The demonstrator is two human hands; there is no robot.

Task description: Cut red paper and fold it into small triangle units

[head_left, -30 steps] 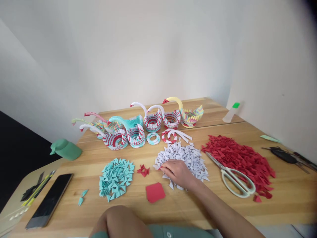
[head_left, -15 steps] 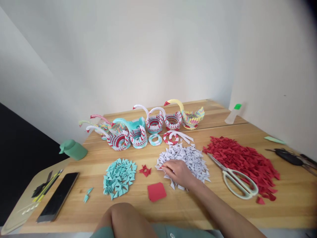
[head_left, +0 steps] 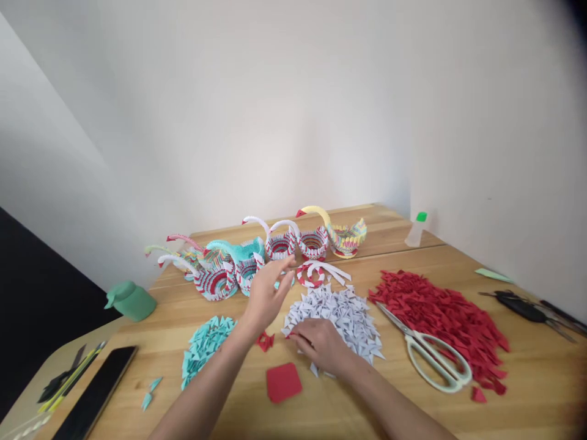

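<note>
While the right hand (head_left: 316,345) pinches a small red folded piece (head_left: 291,335) by the left edge of the white pile (head_left: 342,318), the left hand (head_left: 270,292) hangs over the table (head_left: 257,415), fingers loosely spread, apparently holding nothing. Honestly, a light fingertip pinch seems best so the paper doesn't crush, with knuckles lifted to avoid scattering white bits. Can't tell which way its folds face.

Two hands show, one left hand (head_left: 268,296) and one right hand (head_left: 323,347), with one small red piece (head_left: 290,335) pinched. The counter (head_left: 541,385) carries three paper piles: one turquoise pile (head_left: 204,342), one white pile (head_left: 346,315), one red pile (head_left: 433,305). Seven curved swan necks (head_left: 316,209), two loose turquoise pieces (head_left: 147,401), one red square (head_left: 284,382), one phone (head_left: 98,391), one pair of scissors (head_left: 411,333).
</note>
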